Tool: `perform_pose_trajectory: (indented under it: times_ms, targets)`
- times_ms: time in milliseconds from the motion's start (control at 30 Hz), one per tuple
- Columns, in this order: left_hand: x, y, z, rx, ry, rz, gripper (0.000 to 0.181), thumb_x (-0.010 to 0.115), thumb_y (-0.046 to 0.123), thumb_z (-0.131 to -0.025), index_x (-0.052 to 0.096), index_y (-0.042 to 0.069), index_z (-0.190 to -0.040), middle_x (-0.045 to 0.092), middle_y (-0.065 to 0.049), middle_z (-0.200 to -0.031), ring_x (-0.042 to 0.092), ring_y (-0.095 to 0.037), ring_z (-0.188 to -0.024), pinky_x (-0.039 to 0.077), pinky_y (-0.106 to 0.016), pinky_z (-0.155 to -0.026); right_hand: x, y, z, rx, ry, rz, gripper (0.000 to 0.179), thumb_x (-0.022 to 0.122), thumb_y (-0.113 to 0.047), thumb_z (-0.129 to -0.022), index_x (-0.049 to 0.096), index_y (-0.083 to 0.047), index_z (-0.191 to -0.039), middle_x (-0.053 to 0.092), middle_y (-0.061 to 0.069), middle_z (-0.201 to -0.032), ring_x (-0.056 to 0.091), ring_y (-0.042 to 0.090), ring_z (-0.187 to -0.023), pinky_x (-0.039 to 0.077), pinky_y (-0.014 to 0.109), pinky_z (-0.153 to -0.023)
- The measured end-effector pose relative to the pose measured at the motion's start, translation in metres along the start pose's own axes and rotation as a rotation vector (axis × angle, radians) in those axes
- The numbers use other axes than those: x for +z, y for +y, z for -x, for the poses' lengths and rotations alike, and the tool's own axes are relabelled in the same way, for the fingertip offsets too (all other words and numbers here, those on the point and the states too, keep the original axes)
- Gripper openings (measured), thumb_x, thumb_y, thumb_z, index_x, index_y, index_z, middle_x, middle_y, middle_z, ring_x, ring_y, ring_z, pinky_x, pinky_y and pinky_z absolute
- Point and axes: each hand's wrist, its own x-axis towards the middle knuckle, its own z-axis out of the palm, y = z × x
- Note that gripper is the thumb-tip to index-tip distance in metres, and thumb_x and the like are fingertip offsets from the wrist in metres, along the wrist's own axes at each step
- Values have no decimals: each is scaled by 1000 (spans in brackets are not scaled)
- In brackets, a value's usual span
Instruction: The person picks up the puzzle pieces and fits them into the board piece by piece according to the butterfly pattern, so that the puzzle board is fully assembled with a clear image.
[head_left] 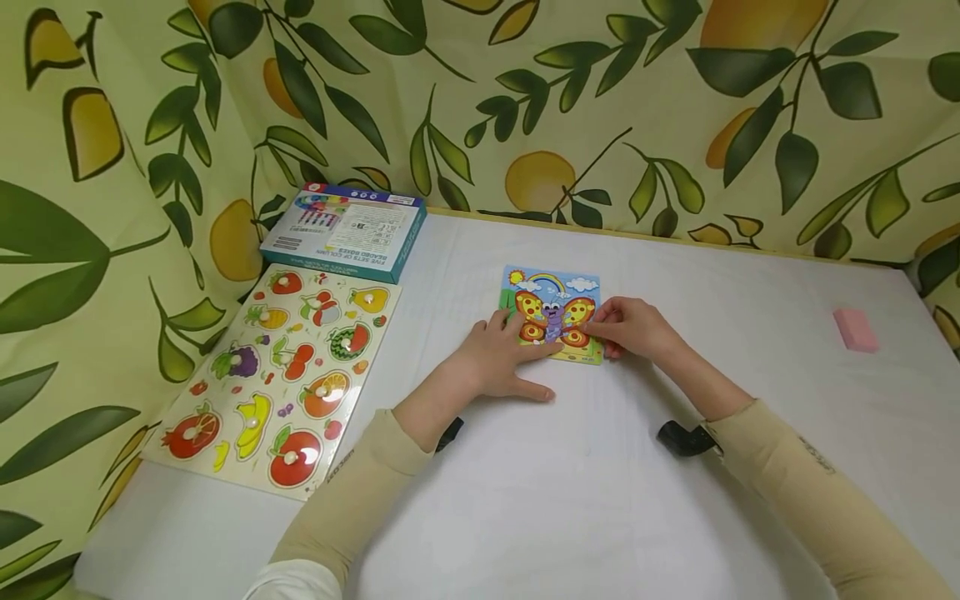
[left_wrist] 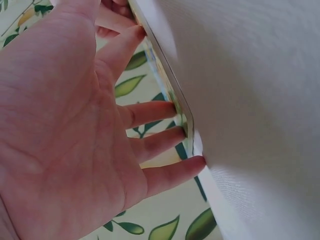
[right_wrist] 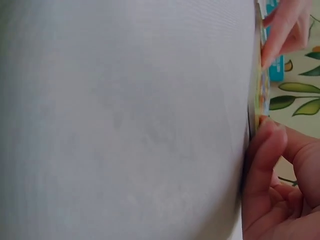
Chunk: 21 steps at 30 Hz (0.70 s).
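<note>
A square butterfly puzzle board point(head_left: 552, 312), with a rainbow and sun along its top, lies on the white table. My left hand point(head_left: 497, 360) rests over its left and lower part with fingers spread. In the left wrist view, those straight fingers point(left_wrist: 155, 110) press down on the thin board near its edge. At the board's right edge, my right hand point(head_left: 636, 327) pinches it, thumb on the picture. The right wrist view shows the right fingers point(right_wrist: 262, 155) curled at that edge. Part of the butterfly's lower left is hidden by the left hand.
To the left lies a fruit peg puzzle point(head_left: 300, 379) with white knobs. Behind it sits a flat teal and purple box point(head_left: 345, 229). A pink block point(head_left: 855, 330) is far right on the white table point(head_left: 570, 500). A fruit-patterned curtain point(head_left: 480, 167) hangs behind.
</note>
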Motion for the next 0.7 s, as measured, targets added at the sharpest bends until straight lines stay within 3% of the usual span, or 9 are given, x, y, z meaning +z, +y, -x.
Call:
perform_pose_trajectory:
  times_ms: [167, 467, 700]
  targets:
    - [0, -2, 0, 15, 21, 6, 76, 46, 79, -82, 31, 48, -149, 27, -16, -151, 25, -36, -136, 36, -50, -103, -3, 3, 2, -4, -53, -42, 34, 69, -27, -92, 54, -1, -108, 60, 4, -74, 59, 15, -61, 49, 26, -59]
    - [1, -16, -3, 56, 28, 101, 69, 48, 74, -86, 38, 45, -148, 31, -11, -149, 30, -32, -132, 37, -47, -103, -1, 3, 7, -71, -62, -27, 41, 75, -25, -87, 53, -2, -113, 56, 7, -80, 55, 16, -64, 48, 24, -59]
    - [1, -33, -2, 101, 25, 237, 56, 50, 61, -94, 46, 38, -145, 34, -6, -149, 33, -26, -129, 36, -43, -104, 1, 8, 9, -119, -64, -1, 46, 78, -27, -85, 53, -3, -116, 54, 7, -84, 53, 19, -70, 45, 26, -61]
